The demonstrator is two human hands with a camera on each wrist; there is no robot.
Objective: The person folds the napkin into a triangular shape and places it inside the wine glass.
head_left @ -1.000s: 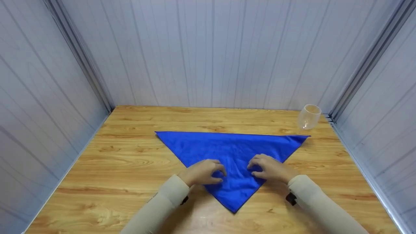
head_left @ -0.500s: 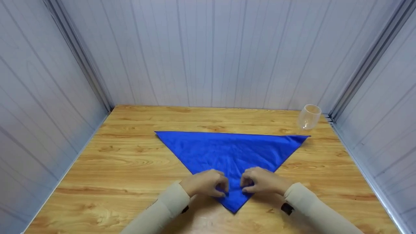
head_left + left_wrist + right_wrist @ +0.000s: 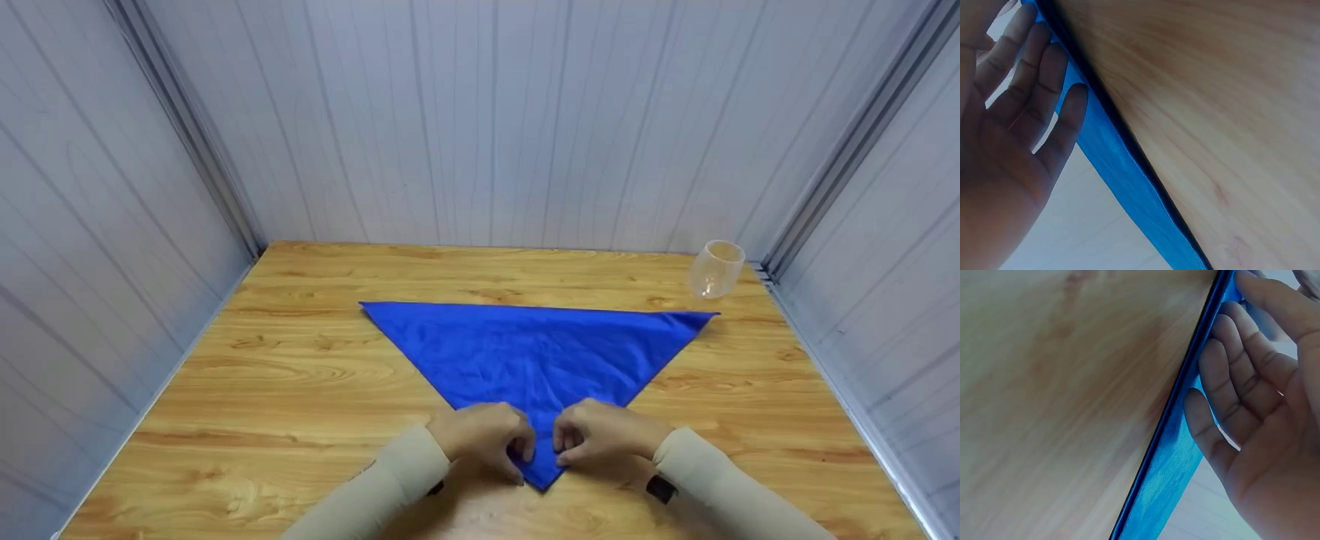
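Note:
A blue cloth (image 3: 525,352) lies on the table as a triangle, long edge at the back and point at the front. My left hand (image 3: 486,436) is at its left slanting edge near the front point, with thumb and fingers apart. On the opposite edge, my right hand (image 3: 607,431) has its fingers bent over the fabric, thumb close to the fingertips. The left wrist view shows loosely bent fingers (image 3: 1044,73) against the cloth (image 3: 1112,163). Similarly bent fingers (image 3: 1216,371) appear beside the cloth (image 3: 1168,467) in the right wrist view. Neither wrist view shows a clear pinch.
A clear stemless glass (image 3: 717,268) stands upright at the back right, beyond the cloth's right corner. Pale panel walls (image 3: 465,127) enclose the wooden table (image 3: 285,390) at the back and both sides.
Both hands have slid toward me along the cloth's slanting edges and come closer together near the front point. The cloth and the glass stay in place.

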